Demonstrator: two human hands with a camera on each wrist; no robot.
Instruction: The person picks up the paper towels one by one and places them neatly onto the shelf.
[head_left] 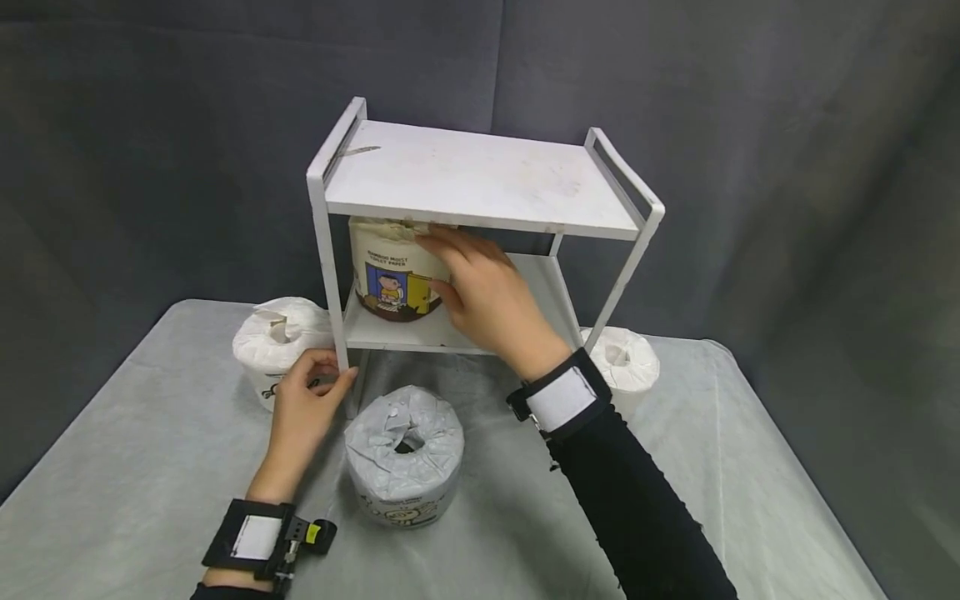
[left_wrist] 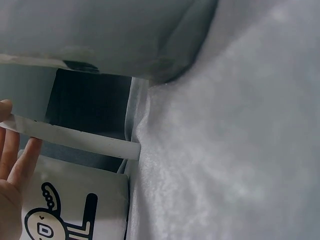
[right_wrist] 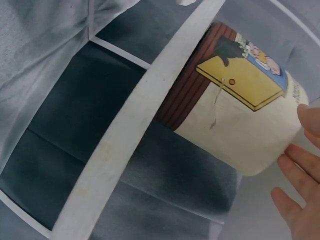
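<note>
A cream wrapped toilet paper roll (head_left: 386, 250) with a cartoon print stands on the middle shelf (head_left: 536, 287) of a small white rack (head_left: 480, 171). My right hand (head_left: 498, 304) holds this roll by its upper right side, thumb and fingers against the wrapper. In the right wrist view the same roll (right_wrist: 245, 130) shows its printed yellow door, fingertips at its top end. With thumb and fingers, my left hand (head_left: 303, 408) pinches the rack's front left leg. That leg (left_wrist: 75, 137) runs between thumb and fingers in the left wrist view.
White-wrapped toilet rolls stand on the cloth-covered table (head_left: 135, 450): one roll (head_left: 408, 467) in front of the rack, another (head_left: 270, 354) beside its left leg, a third (head_left: 622, 358) by its right leg. A dark grey curtain (head_left: 187, 150) hangs behind.
</note>
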